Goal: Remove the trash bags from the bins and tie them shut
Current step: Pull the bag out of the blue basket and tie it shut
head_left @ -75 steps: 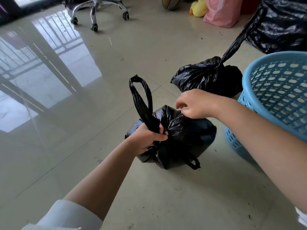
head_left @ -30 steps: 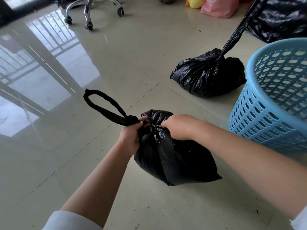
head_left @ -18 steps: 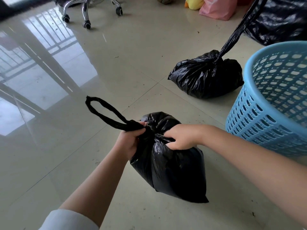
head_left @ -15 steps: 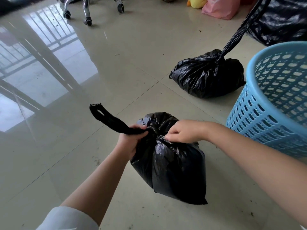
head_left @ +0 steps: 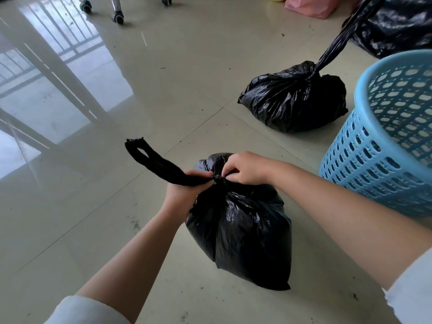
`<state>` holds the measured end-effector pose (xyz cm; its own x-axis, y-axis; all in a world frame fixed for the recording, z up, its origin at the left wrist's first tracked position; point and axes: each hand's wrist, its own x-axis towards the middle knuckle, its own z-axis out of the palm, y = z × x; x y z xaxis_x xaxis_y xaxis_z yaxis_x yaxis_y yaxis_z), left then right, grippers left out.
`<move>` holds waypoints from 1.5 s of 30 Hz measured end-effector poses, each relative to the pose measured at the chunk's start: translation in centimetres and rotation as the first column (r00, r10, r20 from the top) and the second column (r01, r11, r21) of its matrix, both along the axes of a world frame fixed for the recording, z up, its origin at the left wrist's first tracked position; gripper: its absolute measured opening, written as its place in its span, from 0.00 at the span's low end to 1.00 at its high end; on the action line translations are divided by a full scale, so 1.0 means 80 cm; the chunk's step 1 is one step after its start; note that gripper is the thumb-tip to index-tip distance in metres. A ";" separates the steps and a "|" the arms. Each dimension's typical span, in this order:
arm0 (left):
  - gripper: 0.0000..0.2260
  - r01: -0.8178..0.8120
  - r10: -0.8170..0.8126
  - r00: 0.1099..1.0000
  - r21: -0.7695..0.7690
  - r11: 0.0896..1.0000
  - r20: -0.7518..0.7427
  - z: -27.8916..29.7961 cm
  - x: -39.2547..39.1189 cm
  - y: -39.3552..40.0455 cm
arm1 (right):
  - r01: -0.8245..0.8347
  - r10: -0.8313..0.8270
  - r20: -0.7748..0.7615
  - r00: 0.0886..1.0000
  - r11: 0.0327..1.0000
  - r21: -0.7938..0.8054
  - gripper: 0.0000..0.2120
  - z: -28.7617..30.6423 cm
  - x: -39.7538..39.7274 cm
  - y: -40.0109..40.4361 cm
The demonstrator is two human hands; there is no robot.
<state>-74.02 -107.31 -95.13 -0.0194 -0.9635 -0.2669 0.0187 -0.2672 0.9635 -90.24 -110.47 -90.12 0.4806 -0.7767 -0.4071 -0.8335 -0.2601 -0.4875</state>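
Trash bag: crumpled black plastic trash bag (head_left: 245,232), full, on glossy beige tiled floor (head_left: 163,90), neck gathered right between both sets of fingertips
Twisted tail: black twisted plastic tail with small loop at end (head_left: 149,157), sticks out up-left past left fingers
Left hand: left hand (head_left: 184,192) fingers curled tight round tail base, thumb on top, just beside knot
Right hand: right hand (head_left: 245,168) fingertips pinch bag neck at knot, fingers bent, nearly touching left thumb
Second bag: tied black plastic bag (head_left: 294,99), well beyond right fingers, long tail running up-right
Bin: light-blue perforated plastic bin (head_left: 383,146), right of right wrist, apart from held bag
Sleeves: white cuffs on both forearms
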 end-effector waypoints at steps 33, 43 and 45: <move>0.21 -0.150 0.068 0.920 0.186 0.971 0.386 0.025 0.039 -0.030 | -0.227 0.126 -0.427 0.895 0.954 -0.194 0.16 -0.048 -0.022 0.040; 0.11 0.170 -0.171 0.854 0.048 0.984 0.492 0.161 -0.024 -0.059 | -0.051 0.042 -0.501 0.865 0.999 -0.005 0.16 0.031 -0.052 -0.003; 0.11 0.267 -0.275 0.846 0.083 0.960 0.457 0.191 -0.046 -0.060 | -0.009 -0.023 -0.478 0.878 0.998 -0.065 0.16 0.063 -0.067 -0.017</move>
